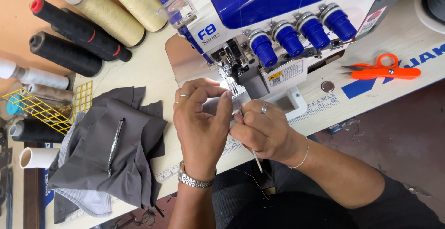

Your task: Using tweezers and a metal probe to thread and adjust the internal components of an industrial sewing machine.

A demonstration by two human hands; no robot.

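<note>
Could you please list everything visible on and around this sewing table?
Overlock machine: one, blue and white, top centre.
Tension knobs: four, blue, machine front.
Thread snips: one, orange, right.
Thread cones: several, cream and black, top left.
Wire rack: one, yellow, left.
Fabric pile: one, grey, left.
Table: one, cream.
Left hand: ring, metal watch, at the presser foot.
Right hand: ring, bracelet, pinching a thin tool.

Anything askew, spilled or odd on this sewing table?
Mostly ordinary. The grey fabric pile lies crumpled and hangs over the table's near edge, and a loose thread trails below the right hand. The thread cones lie on their sides.
</note>
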